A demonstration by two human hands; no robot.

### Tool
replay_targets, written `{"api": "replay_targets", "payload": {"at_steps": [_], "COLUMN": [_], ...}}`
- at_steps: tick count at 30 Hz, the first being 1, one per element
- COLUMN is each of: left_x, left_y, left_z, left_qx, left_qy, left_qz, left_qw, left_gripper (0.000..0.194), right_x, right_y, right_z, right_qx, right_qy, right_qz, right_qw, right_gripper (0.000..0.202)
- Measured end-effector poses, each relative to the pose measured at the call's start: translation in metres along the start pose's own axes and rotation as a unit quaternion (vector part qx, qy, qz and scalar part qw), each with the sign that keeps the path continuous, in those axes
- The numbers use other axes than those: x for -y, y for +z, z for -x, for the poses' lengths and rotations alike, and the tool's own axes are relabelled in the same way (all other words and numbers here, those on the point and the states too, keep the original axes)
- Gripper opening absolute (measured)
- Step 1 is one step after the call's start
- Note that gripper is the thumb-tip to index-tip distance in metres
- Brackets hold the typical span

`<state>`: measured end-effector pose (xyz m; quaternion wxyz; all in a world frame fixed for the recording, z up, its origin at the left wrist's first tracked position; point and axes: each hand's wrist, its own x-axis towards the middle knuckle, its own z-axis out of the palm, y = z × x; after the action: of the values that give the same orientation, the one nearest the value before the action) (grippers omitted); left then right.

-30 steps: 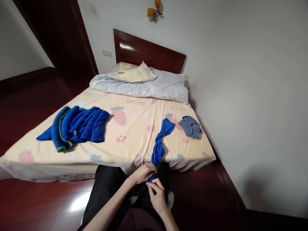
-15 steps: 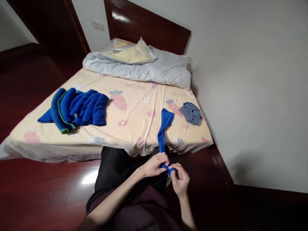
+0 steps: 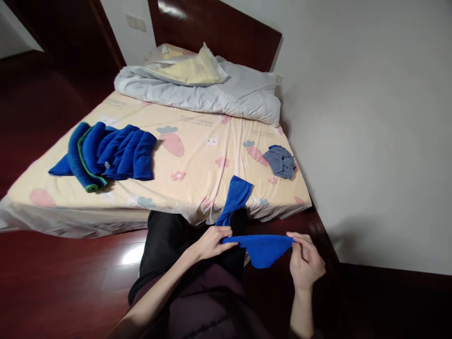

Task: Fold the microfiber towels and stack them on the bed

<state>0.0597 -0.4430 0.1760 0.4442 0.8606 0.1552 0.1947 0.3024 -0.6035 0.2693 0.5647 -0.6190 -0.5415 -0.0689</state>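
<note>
Blue cloth (image 3: 259,248) first, since that's what both hands are on — it's stretched out in the air in front of me, just off the foot end of the bed, with its far end trailing up onto the mattress edge by the carrot print.

Going big to small from what I can see on my feed:

The bed (image 3: 197,160) takes up most of the view, with a yellowish cartoon sheet, a dark wooden headboard (image 3: 219,33) behind it and a white wall on the right. A grey duvet (image 3: 212,94) is bunched up at the head end with a pale yellow pillow (image 3: 187,70) sitting on top. On the left part of the mattress there's a pile of blue towels (image 3: 106,155), one of them with a green edge. Over near the right edge, well apart from that pile, lies a small crumpled grey-blue rag (image 3: 281,161).

Then the hands. My left hand (image 3: 211,241) has its fingers pinched shut on the cloth's left corner, down by my dark trousers. My right hand (image 3: 305,260) is clamped on the opposite corner with thumb and fingertips — the top edge runs taut between the two and the rest sags below in a rounded flap.

Dark red wood floor (image 3: 70,282) underneath, shiny.
</note>
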Motion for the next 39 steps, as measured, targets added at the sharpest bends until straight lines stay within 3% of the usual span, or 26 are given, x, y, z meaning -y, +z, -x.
{"api": "replay_targets", "payload": {"at_steps": [4,8,14,19,25,29,33,36,39], "left_x": [0.005,0.011,0.014,0.004,0.001,-0.006,-0.009,0.009,0.044], "left_y": [-0.011,-0.018,-0.040,-0.070,-0.084,-0.091,-0.105,-0.113,-0.107], "left_z": [0.010,0.012,0.016,0.018,0.025,0.025,0.022,0.022,0.023], "left_qx": [-0.041,-0.003,0.017,0.054,0.046,0.032,-0.006,-0.015,-0.037], "left_qy": [0.004,-0.015,-0.089,-0.068,-0.072,-0.091,-0.075,-0.051,-0.092], "left_qz": [0.010,0.028,0.106,0.151,0.167,0.173,0.099,0.015,-0.081], "left_qw": [0.999,0.999,0.990,0.985,0.982,0.980,0.992,0.998,0.992], "left_gripper": [0.048,0.047,0.048,0.056,0.064,0.057,0.036,0.013,0.028], "right_x": [-0.003,0.001,-0.004,-0.004,-0.008,-0.009,-0.004,0.000,0.004], "right_y": [-0.007,-0.006,-0.008,-0.004,-0.003,-0.004,-0.004,0.001,0.012], "right_z": [-0.009,-0.016,-0.024,-0.027,-0.028,-0.040,-0.056,-0.064,-0.072], "right_qx": [0.000,-0.031,-0.120,-0.158,-0.203,-0.196,-0.200,-0.152,-0.058], "right_qy": [0.036,0.057,0.132,0.170,0.199,0.161,0.115,0.107,0.087], "right_qz": [0.006,-0.012,-0.019,-0.004,-0.022,-0.047,-0.061,-0.074,-0.111], "right_qw": [0.999,0.998,0.984,0.973,0.959,0.966,0.971,0.980,0.988], "right_gripper": [0.010,0.004,0.018,0.022,0.029,0.031,0.033,0.034,0.034]}}
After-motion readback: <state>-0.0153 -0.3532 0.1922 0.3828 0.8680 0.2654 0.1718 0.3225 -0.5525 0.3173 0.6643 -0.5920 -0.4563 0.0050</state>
